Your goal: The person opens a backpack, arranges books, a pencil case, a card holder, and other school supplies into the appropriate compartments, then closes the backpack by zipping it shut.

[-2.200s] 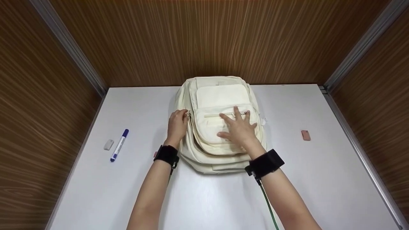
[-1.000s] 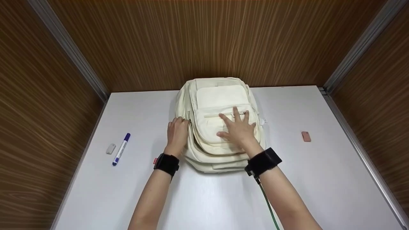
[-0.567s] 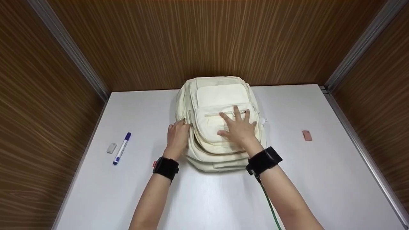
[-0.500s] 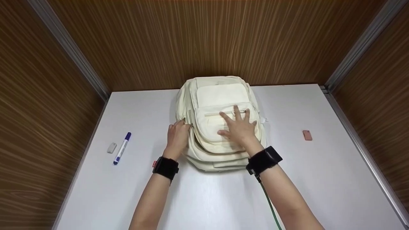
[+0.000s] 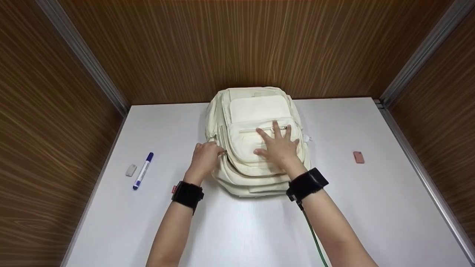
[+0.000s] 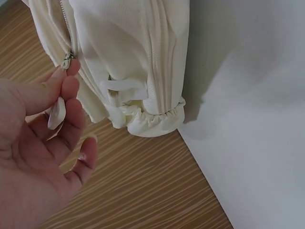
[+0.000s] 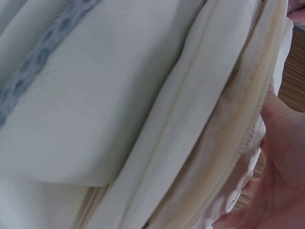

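Cream zip pull, small, good spot to hold, pinched by left hand. Backpack, middle of table: cloth looks soft, should sag if lifted; weight hard to tell. Right hand, fingers wide, rests on front.

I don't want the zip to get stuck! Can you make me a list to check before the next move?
1. Left hand pinches the zip pull: ok.
2. Right hand rests on the bag: ok.
3. Zip closed all the way: not ok, a gap shows.
4. Marker apart from the bag: ok.
5. No cloth caught in the zip: cannot tell.
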Demonstrator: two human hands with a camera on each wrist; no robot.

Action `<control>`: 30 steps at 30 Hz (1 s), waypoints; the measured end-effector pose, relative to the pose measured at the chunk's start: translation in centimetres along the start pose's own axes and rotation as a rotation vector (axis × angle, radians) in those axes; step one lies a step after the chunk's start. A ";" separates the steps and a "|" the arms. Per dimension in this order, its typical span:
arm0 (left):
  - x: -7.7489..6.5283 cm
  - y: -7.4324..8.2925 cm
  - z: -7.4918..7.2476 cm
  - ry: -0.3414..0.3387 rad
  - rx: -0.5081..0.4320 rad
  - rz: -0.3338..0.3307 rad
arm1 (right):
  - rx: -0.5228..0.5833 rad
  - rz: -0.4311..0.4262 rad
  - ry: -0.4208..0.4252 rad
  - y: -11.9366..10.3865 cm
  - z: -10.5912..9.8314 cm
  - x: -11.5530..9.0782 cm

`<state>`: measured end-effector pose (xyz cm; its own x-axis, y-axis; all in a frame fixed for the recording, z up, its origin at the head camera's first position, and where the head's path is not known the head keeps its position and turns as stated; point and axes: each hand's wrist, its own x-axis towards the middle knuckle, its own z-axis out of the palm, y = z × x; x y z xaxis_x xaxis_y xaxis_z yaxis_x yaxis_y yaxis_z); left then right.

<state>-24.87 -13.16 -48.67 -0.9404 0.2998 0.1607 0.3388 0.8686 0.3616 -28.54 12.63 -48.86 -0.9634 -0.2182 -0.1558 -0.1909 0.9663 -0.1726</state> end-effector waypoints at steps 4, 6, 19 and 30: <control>-0.4 0.2 -0.6 -0.103 -0.044 0.030 | 0.007 0.002 0.009 0.0 0.0 0.0; -0.6 0.4 -0.8 -0.143 -0.082 0.044 | 0.006 0.003 0.012 0.0 0.0 0.0; -0.8 0.9 -0.1 -0.404 -0.368 0.197 | -0.007 -0.002 0.020 -0.1 0.3 0.0; -1.1 1.9 1.0 -0.464 -0.429 0.232 | -0.011 0.016 0.104 -0.6 0.8 -1.3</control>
<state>-23.25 -11.41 -49.08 -0.7248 0.6819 -0.0986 0.4261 0.5561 0.7136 -27.05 12.17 -49.36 -0.9806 -0.1874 -0.0570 -0.1763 0.9712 -0.1606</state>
